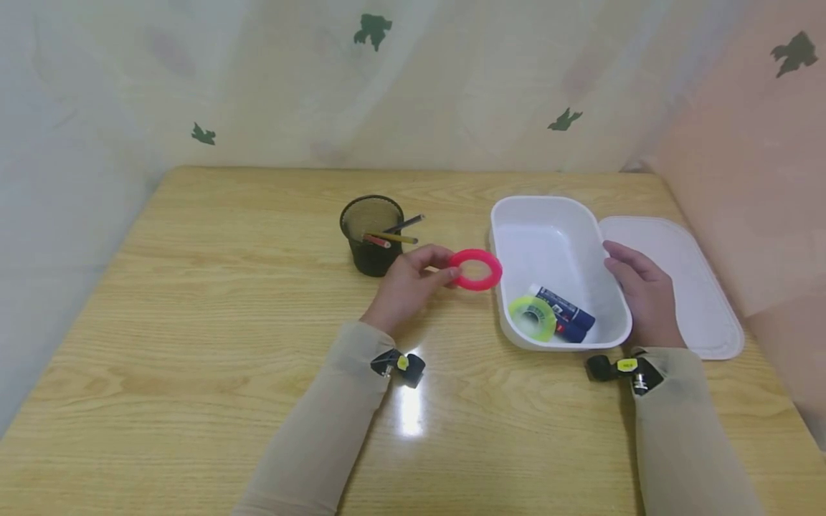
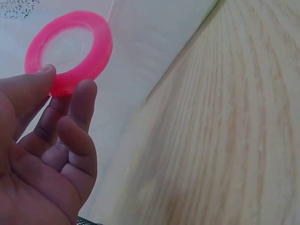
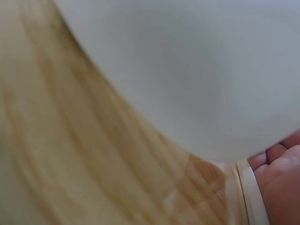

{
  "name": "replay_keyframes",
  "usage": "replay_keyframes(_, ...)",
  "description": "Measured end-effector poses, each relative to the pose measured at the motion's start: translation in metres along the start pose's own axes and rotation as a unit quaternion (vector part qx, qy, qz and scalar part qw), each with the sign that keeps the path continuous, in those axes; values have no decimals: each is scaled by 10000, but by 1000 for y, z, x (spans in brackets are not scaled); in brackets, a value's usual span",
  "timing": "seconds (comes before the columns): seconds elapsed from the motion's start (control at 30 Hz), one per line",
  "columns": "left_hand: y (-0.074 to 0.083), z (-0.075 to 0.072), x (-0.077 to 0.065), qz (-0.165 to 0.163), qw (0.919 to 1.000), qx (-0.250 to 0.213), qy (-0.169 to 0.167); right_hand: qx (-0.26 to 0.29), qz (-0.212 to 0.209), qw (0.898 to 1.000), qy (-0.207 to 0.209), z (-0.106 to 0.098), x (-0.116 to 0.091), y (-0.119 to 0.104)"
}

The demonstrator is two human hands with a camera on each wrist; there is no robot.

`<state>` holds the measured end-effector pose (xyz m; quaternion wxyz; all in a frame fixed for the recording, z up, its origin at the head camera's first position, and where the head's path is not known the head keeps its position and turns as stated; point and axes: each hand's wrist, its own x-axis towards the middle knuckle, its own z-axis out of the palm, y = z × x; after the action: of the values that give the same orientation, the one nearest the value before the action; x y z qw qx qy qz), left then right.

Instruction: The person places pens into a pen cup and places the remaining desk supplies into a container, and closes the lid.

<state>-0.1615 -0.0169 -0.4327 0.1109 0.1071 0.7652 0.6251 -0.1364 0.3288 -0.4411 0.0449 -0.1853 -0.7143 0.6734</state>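
Observation:
Between thumb and fingers, my left hand (image 1: 409,283) pinches a pink tape roll (image 1: 459,278) by its near-left edge. The ring is held just left of a white plastic box (image 1: 561,203), overlapping its side in the head view. The left wrist view shows the pink roll tilted up above the fingertips. My right hand (image 1: 645,297) grips the box at its right side, thumb and forefinger at the rim; its other fingers are mostly hidden. Inside the box's near end lie a yellow-green tape roll (image 1: 547,330) and two blue-and-white glue sticks (image 1: 571,313).
A black mesh pen cup (image 1: 369,261) with several pencils (image 1: 403,238) stands behind my left hand. The white lid (image 1: 700,287) lies flat on the wooden table (image 1: 213,287), right of the box. Walls border the table at the back and right.

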Motion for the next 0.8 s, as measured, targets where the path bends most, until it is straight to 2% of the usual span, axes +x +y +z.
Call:
replay_keyframes(0.6, 7, 6, -2, -256, 9994, 2, -223, -205, 123, 9997, 65, -1, 1, -1)
replay_keyframes(0.8, 9, 8, -2, -197, 9995, 40, -241, -67, 88, 9999, 38, -1, 1, -1)
